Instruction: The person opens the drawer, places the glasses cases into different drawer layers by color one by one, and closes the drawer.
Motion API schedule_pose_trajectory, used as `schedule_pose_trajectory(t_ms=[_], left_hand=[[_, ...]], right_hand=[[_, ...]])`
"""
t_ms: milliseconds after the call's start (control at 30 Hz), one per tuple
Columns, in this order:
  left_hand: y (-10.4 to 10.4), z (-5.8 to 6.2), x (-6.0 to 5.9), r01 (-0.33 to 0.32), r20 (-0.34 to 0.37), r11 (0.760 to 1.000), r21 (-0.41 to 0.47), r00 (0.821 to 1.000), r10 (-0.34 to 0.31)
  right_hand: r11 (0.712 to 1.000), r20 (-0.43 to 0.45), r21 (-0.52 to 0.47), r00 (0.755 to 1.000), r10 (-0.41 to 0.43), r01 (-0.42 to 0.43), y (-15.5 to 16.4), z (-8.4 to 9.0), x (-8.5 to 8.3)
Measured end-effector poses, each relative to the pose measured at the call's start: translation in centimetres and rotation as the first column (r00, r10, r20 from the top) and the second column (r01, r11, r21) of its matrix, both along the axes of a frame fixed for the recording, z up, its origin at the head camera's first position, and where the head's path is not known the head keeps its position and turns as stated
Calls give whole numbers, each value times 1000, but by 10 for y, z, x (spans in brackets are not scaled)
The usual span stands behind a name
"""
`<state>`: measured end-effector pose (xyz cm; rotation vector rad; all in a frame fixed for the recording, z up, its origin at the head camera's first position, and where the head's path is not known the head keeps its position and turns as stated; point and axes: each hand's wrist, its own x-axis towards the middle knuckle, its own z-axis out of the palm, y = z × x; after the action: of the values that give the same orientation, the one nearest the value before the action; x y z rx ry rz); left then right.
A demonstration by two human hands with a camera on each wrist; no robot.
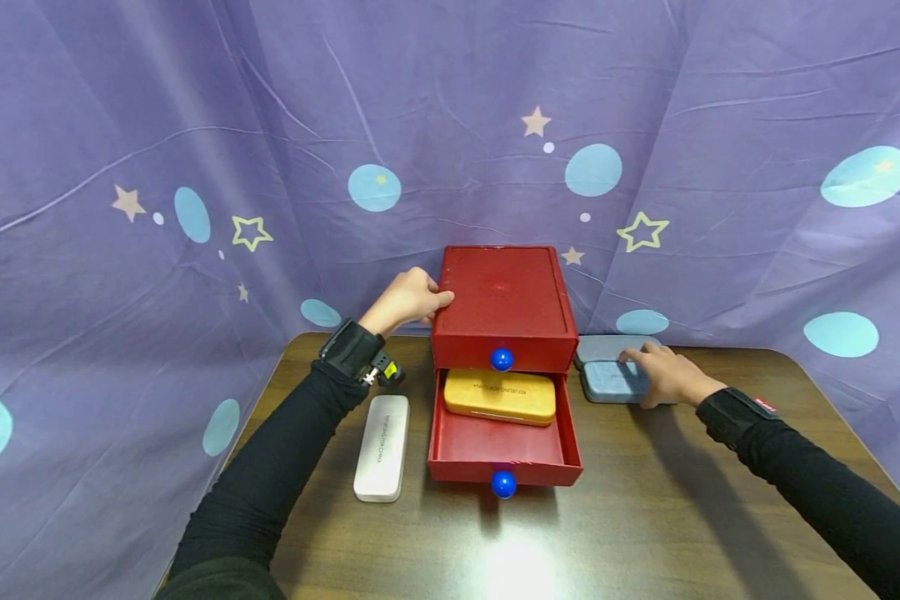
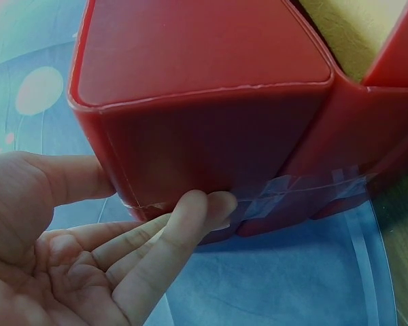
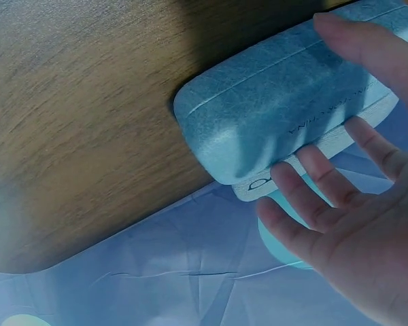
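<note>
My left hand [image 1: 408, 298] holds the rear left corner of a red drawer box [image 1: 504, 292]; in the left wrist view its thumb and fingers [image 2: 170, 238] lie on two sides of that corner. My right hand [image 1: 666, 375] is spread over a blue glasses case [image 1: 613, 382], thumb at the near side and fingers toward the far side. Whether every fingertip touches it, I cannot tell. Directly behind lies a grey-blue glasses case [image 1: 607, 344], mostly covered in the right wrist view. A yellow glasses case [image 1: 499, 396] lies in the pulled-out lower drawer [image 1: 506, 472].
Left of the drawer box a white glasses case [image 1: 382, 450] lies on the wooden table [image 1: 615, 517]. Blue ball knobs stick out from the upper drawer [image 1: 540, 353] and the lower one. A purple patterned cloth [image 1: 450, 100] hangs behind the table's back edge.
</note>
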<state>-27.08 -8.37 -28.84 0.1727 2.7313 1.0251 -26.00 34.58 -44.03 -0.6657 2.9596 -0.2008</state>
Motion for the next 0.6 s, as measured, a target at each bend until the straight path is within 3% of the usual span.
schedule_pose_trajectory(t_ms=[367,600], left_hand=[[2,1,0,-10,20,1000,12,1000,10],[2,2,0,-6,18,1000,4,1000,6]], right_hand=[[1000,-4,16,1000,4,-4,-2,0,0],[1000,71,14,997,-1,0,1,1,0]])
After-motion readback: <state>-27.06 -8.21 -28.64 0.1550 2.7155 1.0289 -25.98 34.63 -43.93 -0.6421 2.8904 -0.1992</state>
